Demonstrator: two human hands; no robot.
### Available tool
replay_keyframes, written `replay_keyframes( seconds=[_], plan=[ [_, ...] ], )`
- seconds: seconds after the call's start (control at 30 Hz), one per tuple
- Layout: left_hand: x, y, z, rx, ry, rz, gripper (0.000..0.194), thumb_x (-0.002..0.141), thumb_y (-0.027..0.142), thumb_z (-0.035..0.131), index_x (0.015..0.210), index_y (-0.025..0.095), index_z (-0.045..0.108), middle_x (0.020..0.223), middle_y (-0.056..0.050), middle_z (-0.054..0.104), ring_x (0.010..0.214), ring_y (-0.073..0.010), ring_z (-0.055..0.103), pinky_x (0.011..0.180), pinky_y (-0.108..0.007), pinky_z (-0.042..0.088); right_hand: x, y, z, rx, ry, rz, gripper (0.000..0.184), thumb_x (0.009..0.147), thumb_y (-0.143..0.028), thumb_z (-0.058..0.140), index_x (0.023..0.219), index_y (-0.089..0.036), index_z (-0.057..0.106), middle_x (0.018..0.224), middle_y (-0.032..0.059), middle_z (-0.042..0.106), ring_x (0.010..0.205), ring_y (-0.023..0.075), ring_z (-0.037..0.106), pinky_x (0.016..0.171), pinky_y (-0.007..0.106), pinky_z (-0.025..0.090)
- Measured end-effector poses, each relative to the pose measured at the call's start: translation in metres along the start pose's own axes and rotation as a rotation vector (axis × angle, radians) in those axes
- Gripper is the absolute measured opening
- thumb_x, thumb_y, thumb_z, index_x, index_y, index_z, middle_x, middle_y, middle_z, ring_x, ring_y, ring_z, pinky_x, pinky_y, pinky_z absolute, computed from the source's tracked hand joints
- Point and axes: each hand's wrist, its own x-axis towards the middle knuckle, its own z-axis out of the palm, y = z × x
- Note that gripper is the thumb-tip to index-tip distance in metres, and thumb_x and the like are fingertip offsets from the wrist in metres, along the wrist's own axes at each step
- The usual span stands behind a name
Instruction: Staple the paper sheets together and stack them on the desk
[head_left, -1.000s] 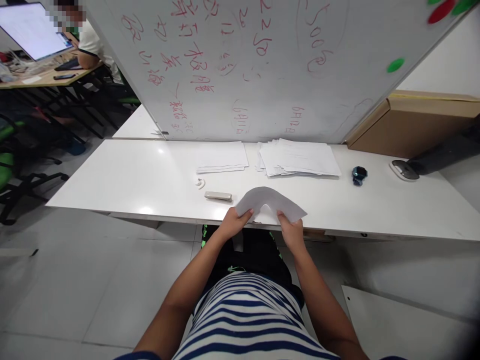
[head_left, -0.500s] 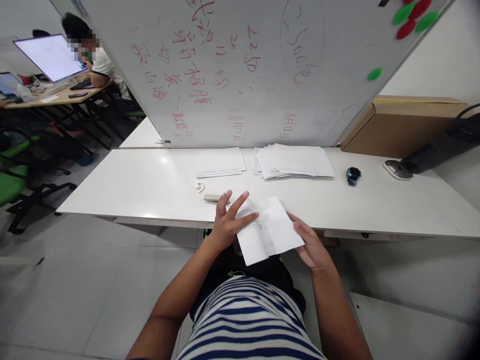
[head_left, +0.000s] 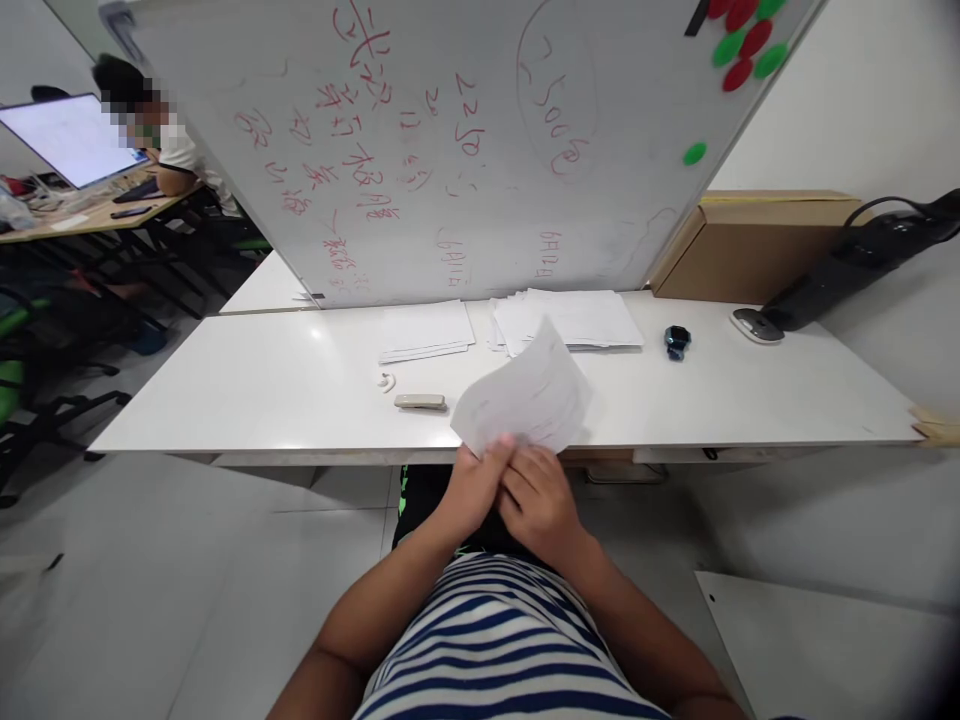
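Note:
Both hands grip the lower edge of a white printed paper sheet [head_left: 525, 390], which tilts up over the front of the white desk. My left hand [head_left: 476, 485] pinches it at the bottom left, thumb on top. Close beside it, my right hand [head_left: 544, 500] is closed on the same edge with its fingers curled. Whether the sheet is one layer or several I cannot tell. A beige stapler [head_left: 420, 402] lies just left of the paper. Behind it are a small white curved item [head_left: 386, 382] and a low pile of papers [head_left: 427, 330]. A thicker paper stack [head_left: 592, 318] is partly covered by the raised sheet.
A whiteboard [head_left: 450, 200] with red writing stands along the back of the desk [head_left: 247, 390]. To the right are a dark watch [head_left: 676, 342], a mouse [head_left: 757, 325], a black bottle [head_left: 847, 260] and a cardboard box [head_left: 750, 245]. A person [head_left: 161, 150] sits at another table, far left.
My hands have come together at the paper's lower edge. The folded paper has turned and risen, now a tilted, curved sheet. The view has shifted slightly, and the stapler is fully uncovered.

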Motion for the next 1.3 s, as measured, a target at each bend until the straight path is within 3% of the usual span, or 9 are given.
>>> replay_keyframes(
  seconds=[0.13, 0.23, 0.37, 0.47, 0.6, 0.73, 0.8, 1.03, 1.3],
  plan=[
    [0.020, -0.014, -0.019, -0.141, 0.304, -0.118, 0.047, 0.080, 0.047, 0.063, 0.111, 0.013, 0.060, 0.110, -0.012, 0.068, 0.102, -0.0241, 0.064, 0.091, -0.037, 0.050, -0.012, 0.006, 0.026, -0.018, -0.003, 0.050, 0.038, 0.085, -0.018, 0.053, 0.122, -0.028, 0.059, 0.126, 0.0061, 0.061, 0.122, 0.0261, 0.050, 0.108, 0.052, 0.029],
    [0.028, -0.026, -0.042, -0.164, 0.391, -0.131, 0.044, 0.079, 0.043, 0.066, 0.112, 0.015, 0.060, 0.118, -0.013, 0.065, 0.109, -0.0253, 0.061, 0.095, -0.039, 0.049, -0.030, 0.021, 0.036, 0.109, 0.250, 0.393, 0.039, 0.084, -0.028, 0.059, 0.123, -0.031, 0.056, 0.136, 0.0055, 0.052, 0.130, 0.0284, 0.042, 0.110, 0.055, 0.025],
    [0.027, -0.037, -0.053, -0.213, 0.384, -0.137, 0.046, 0.080, 0.042, 0.066, 0.118, 0.017, 0.057, 0.125, -0.013, 0.061, 0.118, -0.0258, 0.056, 0.102, -0.041, 0.045, -0.039, 0.032, 0.040, 0.791, 0.324, 1.002, 0.050, 0.083, -0.046, 0.059, 0.129, -0.030, 0.049, 0.137, 0.0080, 0.050, 0.120, 0.0277, 0.053, 0.094, 0.047, 0.048],
    [0.024, -0.040, -0.046, -0.266, 0.312, -0.145, 0.053, 0.081, 0.043, 0.066, 0.125, 0.018, 0.052, 0.131, -0.012, 0.057, 0.121, -0.0260, 0.054, 0.103, -0.041, 0.044, -0.034, 0.029, 0.039, 1.246, 0.240, 1.173, 0.042, 0.082, -0.049, 0.060, 0.117, -0.025, 0.058, 0.120, 0.0071, 0.063, 0.109, 0.0245, 0.061, 0.094, 0.043, 0.049],
    [0.016, -0.042, -0.040, -0.251, 0.211, -0.183, 0.056, 0.079, 0.043, 0.067, 0.128, 0.018, 0.052, 0.132, -0.012, 0.056, 0.123, -0.0270, 0.051, 0.106, -0.041, 0.040, -0.022, 0.027, 0.039, 1.452, 0.231, 1.184, 0.036, 0.080, -0.043, 0.065, 0.110, -0.023, 0.062, 0.109, 0.0054, 0.068, 0.102, 0.0216, 0.063, 0.094, 0.040, 0.047],
    [0.006, -0.046, -0.047, -0.129, 0.072, -0.217, 0.057, 0.077, 0.043, 0.069, 0.127, 0.020, 0.054, 0.128, -0.012, 0.059, 0.123, -0.0290, 0.051, 0.108, -0.045, 0.035, -0.012, 0.048, 0.028, 1.195, 0.482, 1.089, 0.032, 0.073, -0.034, 0.071, 0.102, -0.023, 0.065, 0.104, 0.0018, 0.070, 0.096, 0.0191, 0.063, 0.089, 0.033, 0.047],
    [0.004, -0.045, -0.054, -0.101, 0.058, -0.201, 0.059, 0.077, 0.044, 0.069, 0.129, 0.023, 0.051, 0.128, -0.012, 0.059, 0.122, -0.0282, 0.052, 0.106, -0.045, 0.036, -0.007, 0.063, 0.014, 1.039, 0.472, 1.026, 0.027, 0.074, -0.034, 0.070, 0.098, -0.022, 0.066, 0.098, 0.0010, 0.070, 0.092, 0.0188, 0.063, 0.084, 0.031, 0.047],
    [0.014, -0.028, -0.058, -0.155, -0.098, -0.159, 0.050, 0.075, 0.038, 0.072, 0.118, 0.017, 0.058, 0.119, -0.012, 0.064, 0.112, -0.0261, 0.058, 0.096, -0.040, 0.044, 0.036, 0.081, -0.043, 0.571, -0.311, 0.739, 0.020, 0.083, -0.033, 0.054, 0.097, -0.022, 0.064, 0.092, -0.0001, 0.067, 0.088, 0.0203, 0.060, 0.075, 0.029, 0.044],
    [0.019, -0.034, -0.053, -0.084, 0.065, -0.118, 0.046, 0.077, 0.042, 0.067, 0.114, 0.016, 0.060, 0.115, -0.011, 0.066, 0.102, -0.0247, 0.062, 0.087, -0.038, 0.048, 0.055, 0.073, -0.040, 0.322, -0.372, 0.671, 0.025, 0.087, -0.037, 0.048, 0.104, -0.024, 0.061, 0.099, 0.0018, 0.067, 0.088, 0.0212, 0.060, 0.073, 0.030, 0.047]
  ],
)
